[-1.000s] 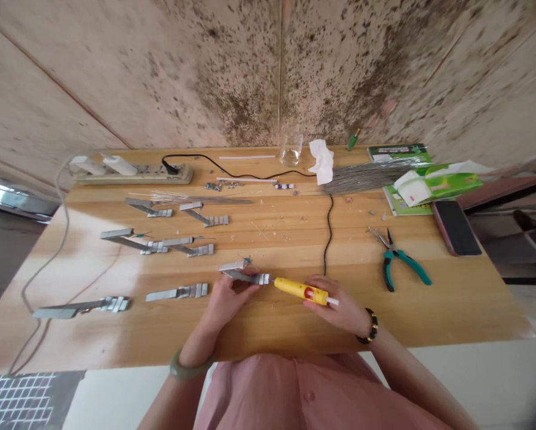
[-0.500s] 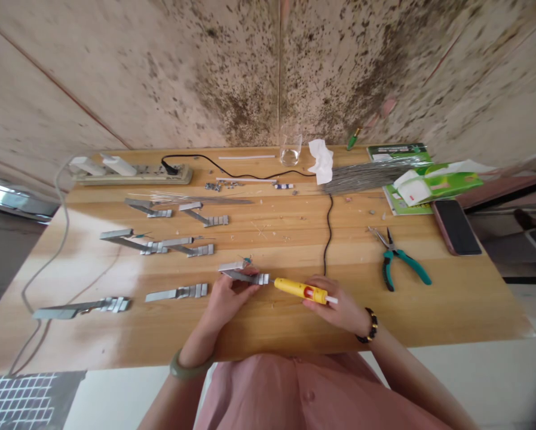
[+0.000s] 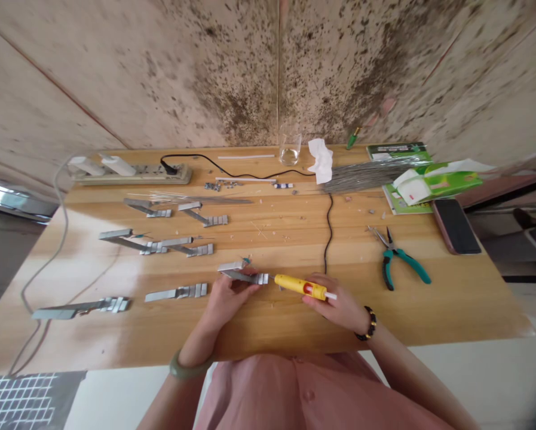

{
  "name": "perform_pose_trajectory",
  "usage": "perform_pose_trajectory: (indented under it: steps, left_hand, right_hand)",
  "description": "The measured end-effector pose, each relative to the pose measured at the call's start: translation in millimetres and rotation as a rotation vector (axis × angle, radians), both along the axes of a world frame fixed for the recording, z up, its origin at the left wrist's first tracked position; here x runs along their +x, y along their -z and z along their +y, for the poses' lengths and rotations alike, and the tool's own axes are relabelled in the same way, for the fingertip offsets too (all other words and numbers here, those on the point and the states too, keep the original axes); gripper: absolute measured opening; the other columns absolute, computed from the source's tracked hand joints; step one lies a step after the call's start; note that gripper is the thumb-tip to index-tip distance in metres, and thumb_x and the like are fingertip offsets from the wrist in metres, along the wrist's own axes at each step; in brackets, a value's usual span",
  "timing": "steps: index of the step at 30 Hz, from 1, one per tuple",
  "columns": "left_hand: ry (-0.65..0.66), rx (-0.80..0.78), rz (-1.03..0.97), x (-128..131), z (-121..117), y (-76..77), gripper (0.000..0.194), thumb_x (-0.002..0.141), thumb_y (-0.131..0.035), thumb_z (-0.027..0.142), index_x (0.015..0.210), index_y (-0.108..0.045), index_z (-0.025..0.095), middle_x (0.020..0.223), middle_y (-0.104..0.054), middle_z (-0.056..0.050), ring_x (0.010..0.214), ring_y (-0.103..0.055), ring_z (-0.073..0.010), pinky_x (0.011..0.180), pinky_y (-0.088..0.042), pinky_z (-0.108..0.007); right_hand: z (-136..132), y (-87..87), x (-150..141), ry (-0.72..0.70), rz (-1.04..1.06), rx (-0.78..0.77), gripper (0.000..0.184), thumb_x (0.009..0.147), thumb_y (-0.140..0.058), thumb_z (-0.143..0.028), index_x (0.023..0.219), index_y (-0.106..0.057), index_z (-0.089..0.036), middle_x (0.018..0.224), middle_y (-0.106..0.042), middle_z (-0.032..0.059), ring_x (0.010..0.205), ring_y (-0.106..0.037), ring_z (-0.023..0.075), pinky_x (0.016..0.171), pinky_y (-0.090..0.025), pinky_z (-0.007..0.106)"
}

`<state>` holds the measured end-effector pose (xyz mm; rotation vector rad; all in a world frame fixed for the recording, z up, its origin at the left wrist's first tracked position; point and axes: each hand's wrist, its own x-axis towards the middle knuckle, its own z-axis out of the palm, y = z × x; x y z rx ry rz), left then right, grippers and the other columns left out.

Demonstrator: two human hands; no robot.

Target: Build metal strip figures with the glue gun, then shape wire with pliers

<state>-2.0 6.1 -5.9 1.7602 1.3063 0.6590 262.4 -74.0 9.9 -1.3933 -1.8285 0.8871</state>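
Note:
My left hand (image 3: 226, 298) is closed on a bent grey strip piece (image 3: 245, 276), its fingers and thumb pinching it near the table's front edge. A small teal bit shows at the top of this piece. Wrapped in my right hand (image 3: 334, 304) is a yellow glue gun (image 3: 294, 285) with a white glue stick poking out of its back end. The gun's nozzle points left and is close to the banded end of the grey piece; whether it touches I cannot tell. A flat grey strip piece (image 3: 176, 292) lies left of my left hand.
More grey pieces (image 3: 200, 247) are spread over the left side of the table (image 3: 294, 334). A power strip (image 3: 178, 174), a glass of water (image 3: 290, 152) and a wire bundle (image 3: 366, 174) stand along the back. Teal-handled pliers (image 3: 397, 257) and a phone (image 3: 456, 227) are to the right.
Almost nothing differs. The glue gun and my right hand have shifted very slightly; my left hand keeps its hold on the grey piece.

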Motion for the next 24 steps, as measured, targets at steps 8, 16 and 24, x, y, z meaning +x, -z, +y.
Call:
perform_pose_trajectory:
  steps: [8, 16, 24]
  left_hand:
    - [0.013, 0.046, 0.032, 0.1, 1.1, -2.8, 0.028, 0.072, -0.072, 0.032, 0.097, -0.07, 0.02, 0.102, -0.073, -0.007, 0.104, -0.066, -0.0248, 0.092, -0.053, -0.039]
    - [0.002, 0.009, 0.013, 0.1, 0.1, 0.0, 0.029, 0.072, -0.071, 0.035, 0.096, -0.069, 0.019, 0.102, -0.073, -0.008, 0.101, -0.067, -0.0251, 0.089, -0.055, -0.04]
    - [0.002, -0.003, 0.003, 2.0, 0.5, -3.9, 0.027, 0.072, -0.071, 0.032, 0.096, -0.069, 0.019, 0.1, -0.074, -0.007, 0.098, -0.068, -0.0245, 0.087, -0.056, -0.039]
  right_hand:
    - [-2.8, 5.4, 1.7, -0.021, -0.019, 0.032, 0.018, 0.088, -0.058, -0.036, 0.101, -0.059, -0.024, 0.099, -0.068, 0.0061, 0.093, -0.065, 0.0201, 0.082, -0.053, 0.032]
    - [1.6, -1.9, -0.4, 0.004, -0.013, -0.008, 0.012, 0.089, -0.055, -0.034, 0.097, -0.059, -0.025, 0.096, -0.068, 0.0043, 0.09, -0.065, 0.0195, 0.081, -0.053, 0.032]
    - [0.4, -1.1, 0.0, 0.012, -0.005, -0.02, 0.013, 0.088, -0.056, -0.033, 0.098, -0.058, -0.025, 0.097, -0.068, 0.0046, 0.091, -0.065, 0.0196, 0.081, -0.052, 0.032]
